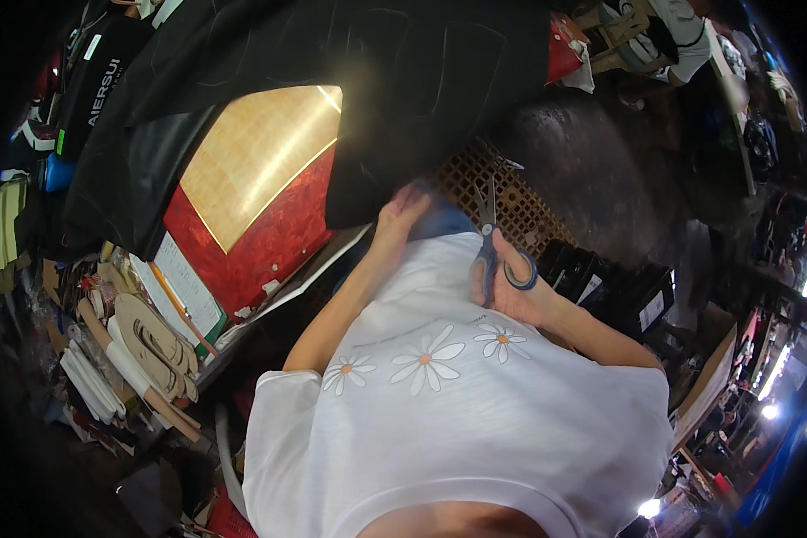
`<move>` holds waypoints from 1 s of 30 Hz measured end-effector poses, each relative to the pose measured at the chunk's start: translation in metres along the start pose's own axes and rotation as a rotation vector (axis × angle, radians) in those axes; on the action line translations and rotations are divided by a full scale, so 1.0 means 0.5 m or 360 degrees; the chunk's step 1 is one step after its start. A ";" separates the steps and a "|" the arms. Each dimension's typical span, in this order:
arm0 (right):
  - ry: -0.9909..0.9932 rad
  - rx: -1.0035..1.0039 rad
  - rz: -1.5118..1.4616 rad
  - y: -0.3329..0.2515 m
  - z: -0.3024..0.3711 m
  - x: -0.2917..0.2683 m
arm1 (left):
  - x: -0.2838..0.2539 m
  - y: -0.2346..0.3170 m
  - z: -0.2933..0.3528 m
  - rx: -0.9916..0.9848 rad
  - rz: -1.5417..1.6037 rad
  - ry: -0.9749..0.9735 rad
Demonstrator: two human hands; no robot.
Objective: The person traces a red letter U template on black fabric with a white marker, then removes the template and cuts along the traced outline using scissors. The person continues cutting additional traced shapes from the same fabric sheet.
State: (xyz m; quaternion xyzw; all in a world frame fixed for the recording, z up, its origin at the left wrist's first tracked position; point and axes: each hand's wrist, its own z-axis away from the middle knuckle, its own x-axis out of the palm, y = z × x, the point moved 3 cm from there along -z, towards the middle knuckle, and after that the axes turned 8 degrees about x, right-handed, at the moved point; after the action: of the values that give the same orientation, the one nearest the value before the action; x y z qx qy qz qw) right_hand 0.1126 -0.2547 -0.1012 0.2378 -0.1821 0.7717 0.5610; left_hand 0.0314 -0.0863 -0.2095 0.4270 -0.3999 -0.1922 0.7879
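A pair of scissors (487,215) with blue-grey handles is in my right hand (520,291), the fingers through and around the loops. Its blades point away from me, slightly apart, with nothing between them. My left hand (402,215) is beside the near edge of a large black sheet, leather-like (403,99), its fingers smeared by motion. Whether they grip the sheet's edge I cannot tell. Pale chalk-like outlines run across the sheet, which drapes over the work table.
A shiny tan board (260,152) lies on a red tabletop (291,215). Left of it are a paper pad with a pencil (172,291) and beige cut pieces (152,345). A brown plastic crate (520,211) stands beyond the scissors, with black boxes (614,291) at right.
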 end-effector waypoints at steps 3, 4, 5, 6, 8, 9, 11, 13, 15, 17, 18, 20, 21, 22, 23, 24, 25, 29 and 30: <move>-0.0017 0.0004 0.0012 0.013 0.020 0.010 | 0.011 -0.014 -0.020 -0.0105 0.0261 0.0127; -0.0012 -0.0009 0.0050 0.015 0.026 0.014 | 0.022 -0.011 -0.023 -0.0146 0.0318 0.0115; 0.0082 -0.0064 0.0154 0.021 0.033 0.016 | 0.028 -0.006 -0.028 -0.0171 0.0130 0.0280; 0.0111 -0.0130 0.0239 0.027 0.040 0.020 | 0.043 0.006 -0.032 -0.0106 0.0197 0.0237; 0.0130 -0.0201 0.0509 0.036 0.057 0.025 | 0.070 0.031 -0.038 -0.0126 0.0241 0.0190; 0.0105 -0.0252 0.0622 0.039 0.067 0.027 | 0.089 0.043 -0.041 -0.0088 0.0381 0.0195; 0.0125 -0.0238 0.0733 0.048 0.090 0.024 | 0.115 0.067 -0.047 -0.0122 0.0464 0.0165; 0.0201 -0.0252 0.0961 0.050 0.108 0.020 | 0.135 0.088 -0.053 -0.0093 0.0555 0.0081; 0.0116 -0.0219 0.0952 0.050 0.123 0.022 | 0.145 0.101 -0.058 -0.0113 0.0534 0.0058; 0.0070 -0.0157 0.0962 0.049 0.142 0.026 | 0.149 0.107 -0.062 -0.0122 0.0498 0.0105; 0.0068 -0.0111 0.0974 0.048 0.154 0.028 | 0.152 0.110 -0.061 -0.0071 0.0539 0.0067; 0.0123 -0.0059 0.0970 0.048 0.158 0.034 | 0.159 0.111 -0.058 0.0003 0.0597 0.0035; 0.0181 -0.0054 0.0954 0.048 0.152 0.036 | 0.157 0.110 -0.054 0.0011 0.0494 0.0084; 0.0223 -0.0063 0.0950 0.047 0.142 0.040 | 0.155 0.109 -0.048 0.0041 0.0404 0.0123; 0.0212 -0.0069 0.0975 0.045 0.127 0.045 | 0.150 0.111 -0.042 0.0093 0.0325 0.0142; 0.0257 -0.0092 0.0941 0.047 0.112 0.049 | 0.146 0.110 -0.035 0.0073 0.0297 0.0161; 0.0307 -0.0125 0.0911 0.053 0.097 0.052 | 0.142 0.108 -0.026 0.0068 0.0279 0.0159; 0.0315 -0.0411 0.0733 0.065 0.014 0.070 | 0.131 0.097 -0.001 0.0007 0.0201 0.0170; 0.0314 -0.0526 0.0676 0.068 -0.003 0.073 | 0.129 0.093 0.001 -0.0020 0.0140 0.0183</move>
State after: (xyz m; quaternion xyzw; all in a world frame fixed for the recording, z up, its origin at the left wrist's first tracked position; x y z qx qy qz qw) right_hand 0.0708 -0.2357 -0.0820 0.0236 -0.2957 0.8512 0.4329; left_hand 0.0683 -0.1021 -0.1405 0.4144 -0.3711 -0.1350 0.8200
